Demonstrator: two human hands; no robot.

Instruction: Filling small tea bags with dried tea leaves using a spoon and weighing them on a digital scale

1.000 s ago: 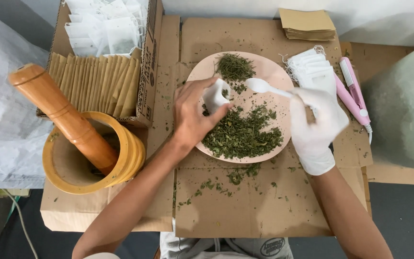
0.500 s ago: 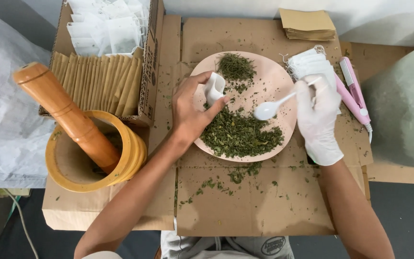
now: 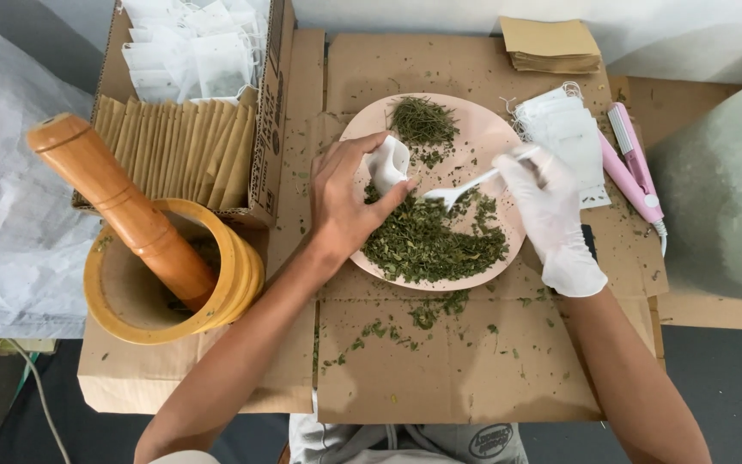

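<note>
A round beige plate [image 3: 484,129] lies on flattened cardboard and carries two heaps of dried green herbs [image 3: 427,245]. My bare left hand [image 3: 345,199] holds a small white filter bag [image 3: 388,163] open over the plate's left side. In a white glove, my right hand [image 3: 550,210] grips a white plastic spoon [image 3: 465,187] whose bowl dips into the larger herb heap just right of the bag.
A wooden mortar [image 3: 234,275] with a tall pestle [image 3: 118,202] stands at the left. Behind it a cardboard box [image 3: 264,112] holds brown sachets and white bags. White bags [image 3: 564,129], a pink sealer [image 3: 637,172] and brown envelopes [image 3: 551,43] lie at the right. Herb crumbs [image 3: 414,318] dot the cardboard.
My right hand has swung the spoon from above the plate down and left into the herb heap, close to the bag. My left hand has kept hold of the bag.
</note>
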